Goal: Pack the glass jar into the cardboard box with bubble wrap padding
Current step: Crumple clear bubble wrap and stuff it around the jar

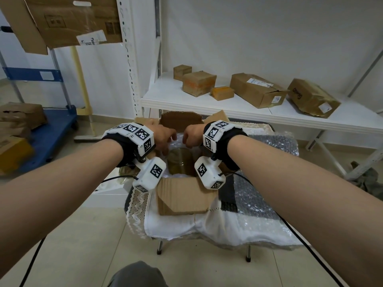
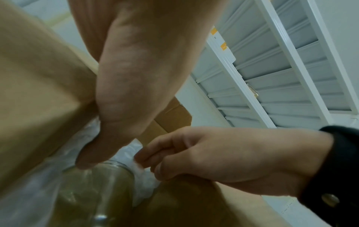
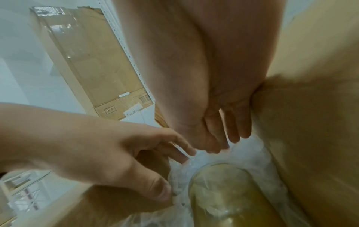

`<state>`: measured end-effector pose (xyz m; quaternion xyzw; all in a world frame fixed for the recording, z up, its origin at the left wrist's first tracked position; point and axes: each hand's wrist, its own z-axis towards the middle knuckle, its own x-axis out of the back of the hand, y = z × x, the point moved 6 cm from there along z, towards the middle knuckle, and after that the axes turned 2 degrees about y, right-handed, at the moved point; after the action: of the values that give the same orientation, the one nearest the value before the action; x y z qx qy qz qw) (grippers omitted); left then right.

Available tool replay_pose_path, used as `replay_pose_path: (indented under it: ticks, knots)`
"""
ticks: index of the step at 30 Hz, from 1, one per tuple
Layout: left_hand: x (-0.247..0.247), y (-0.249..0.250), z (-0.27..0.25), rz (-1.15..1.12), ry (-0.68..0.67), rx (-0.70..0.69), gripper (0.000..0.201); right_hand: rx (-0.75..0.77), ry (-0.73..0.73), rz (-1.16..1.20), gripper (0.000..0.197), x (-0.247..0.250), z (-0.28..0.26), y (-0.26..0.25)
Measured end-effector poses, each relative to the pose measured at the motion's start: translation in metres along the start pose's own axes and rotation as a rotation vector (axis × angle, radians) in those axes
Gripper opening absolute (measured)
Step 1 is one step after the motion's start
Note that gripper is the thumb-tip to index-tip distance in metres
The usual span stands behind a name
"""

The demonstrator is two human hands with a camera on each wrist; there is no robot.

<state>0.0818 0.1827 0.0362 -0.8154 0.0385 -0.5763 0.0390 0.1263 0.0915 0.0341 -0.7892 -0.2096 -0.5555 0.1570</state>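
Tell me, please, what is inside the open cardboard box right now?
Inside the cardboard box stands a glass jar, with bubble wrap packed around it. Both hands reach in at the far side. The box's bottom is hidden beneath the jar and wrap.

Jar (image 1: pixel 180 162) in box (image 1: pixel 182 197), seemingly wrap-lined

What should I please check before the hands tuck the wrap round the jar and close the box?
1. Jar inside box: ok.
2. Wrap lining the box round the jar: ok.
3. Padding under the jar: cannot tell.
4. Wrap over the jar's top: not ok, still bare.
5. Left hand and right hand at the wrap behind the jar: ok.
6. Flaps open: ok.
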Motion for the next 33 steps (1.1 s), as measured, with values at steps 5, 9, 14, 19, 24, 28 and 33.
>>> replay_pose_path:
  ticks: [5, 9, 14, 19, 24, 28, 33]
  knots:
    - [0.003, 0.004, -0.007, 0.203, 0.048, -0.032, 0.057, 0.039, 0.009, -0.032, 0.037, -0.001, -0.006, -0.002]
    - [-0.006, 0.002, 0.000, 0.253, 0.014, -0.077, 0.051, 0.061, -0.114, -0.124, 0.033, -0.008, 0.002, -0.006]
    - [-0.008, 0.001, 0.004, 0.272, 0.010, -0.085, 0.045, 0.067, -0.137, -0.112, 0.028, -0.011, -0.008, -0.006]
    - [-0.007, 0.001, 0.005, 0.245, 0.038, -0.072, 0.046, 0.089, -0.210, -0.115, 0.060, -0.013, -0.012, -0.009]
    - [-0.008, -0.005, 0.009, 0.243, 0.047, -0.010, 0.046, 0.151, -0.305, 0.022, 0.068, -0.014, -0.016, -0.013]
    - [-0.011, -0.005, 0.011, 0.230, 0.024, -0.011, 0.055, 0.114, -0.256, 0.023, 0.061, -0.006, -0.025, -0.011]
    - [-0.009, -0.001, 0.008, 0.217, 0.027, -0.027, 0.054, 0.094, -0.136, -0.052, 0.051, -0.004, -0.020, -0.011]
